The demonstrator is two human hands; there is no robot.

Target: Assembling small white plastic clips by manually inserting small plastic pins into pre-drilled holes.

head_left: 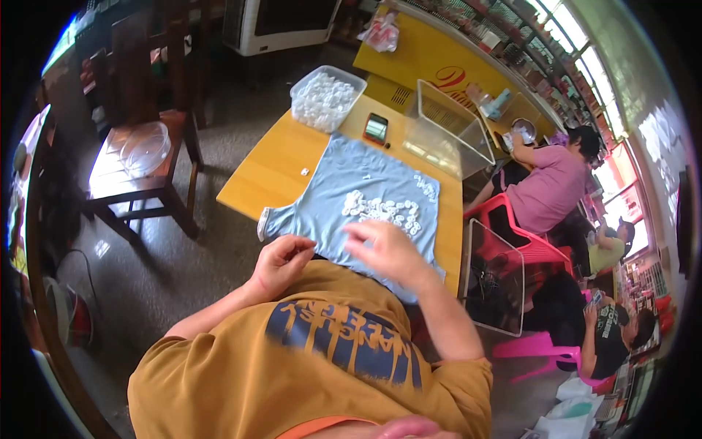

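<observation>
A light blue cloth (329,190), shaped like a garment, lies spread over the wooden table in front of me. On its right half is a loose heap of small white ring-shaped pieces (380,212), with a smaller cluster (426,187) near the far right edge. My left hand (281,265) is closed in a pinch at the cloth's near left edge; what its fingers hold, if anything, is too small to make out. Just on the near side of the heap, my right hand (384,251) hovers, slightly blurred, with its fingers loosely apart and nothing visible in them.
A clear tub of white pieces (325,99) stands at the table's far corner, near a phone (376,127). An empty clear bin (450,135) is at the right. One white piece (305,172) lies on the bare table (259,161). Several people sit at the right; a wooden chair (139,157) stands left.
</observation>
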